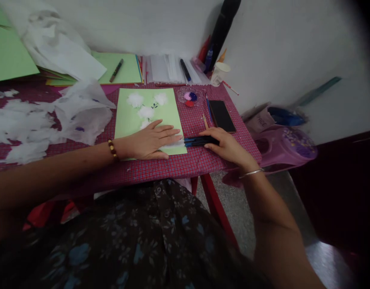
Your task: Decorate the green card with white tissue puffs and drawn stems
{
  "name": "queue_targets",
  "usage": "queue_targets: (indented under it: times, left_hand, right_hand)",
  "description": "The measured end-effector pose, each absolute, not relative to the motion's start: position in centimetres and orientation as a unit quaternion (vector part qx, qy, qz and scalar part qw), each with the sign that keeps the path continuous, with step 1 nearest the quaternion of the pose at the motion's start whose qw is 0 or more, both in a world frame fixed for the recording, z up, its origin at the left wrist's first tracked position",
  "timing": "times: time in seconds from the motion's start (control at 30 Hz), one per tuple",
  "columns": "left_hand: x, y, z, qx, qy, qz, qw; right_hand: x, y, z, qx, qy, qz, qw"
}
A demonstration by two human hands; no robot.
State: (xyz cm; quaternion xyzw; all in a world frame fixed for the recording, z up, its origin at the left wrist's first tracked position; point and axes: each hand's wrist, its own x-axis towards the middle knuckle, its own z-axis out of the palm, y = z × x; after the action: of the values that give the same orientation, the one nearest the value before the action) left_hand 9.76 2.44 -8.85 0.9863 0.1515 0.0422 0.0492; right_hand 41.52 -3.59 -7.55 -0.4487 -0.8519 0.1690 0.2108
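Observation:
A light green sheet (122,112) lies on the table in front of me, with fluffy white flower shapes (146,112) and small dark leaf marks on it. My left hand (153,140) rests flat on the lower part of the sheet, fingers spread toward the right edge, hiding part of a white patch. My right hand (225,145) is closed around a black and blue stapler (201,141). The stapler's front end meets the sheet's lower right edge; whether its jaws grip the paper cannot be made out.
White fluffy pieces (19,124) and a thin plastic bag (85,108) lie left. Behind are coloured sheets (102,60), clear plastic covers (166,68) and markers. To the right are a paint palette (191,96), paintbrush (209,106), black phone (222,115), paper cup (220,74) and pink stool (281,148).

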Motion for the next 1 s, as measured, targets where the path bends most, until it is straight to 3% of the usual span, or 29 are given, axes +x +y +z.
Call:
queue_targets:
  times: [0.57,1.0]
  left_hand:
    - [9.5,2.6,-8.8,0.986,0.162,0.01,0.029]
    - [9.6,2.7,-9.1,0.986,0.162,0.021,0.04]
  right_hand:
    - [42.1,-4.4,-8.0,-0.477,-0.815,0.225,0.24]
    - [41.9,-6.7,-7.7,-0.492,-0.818,0.183,0.236]
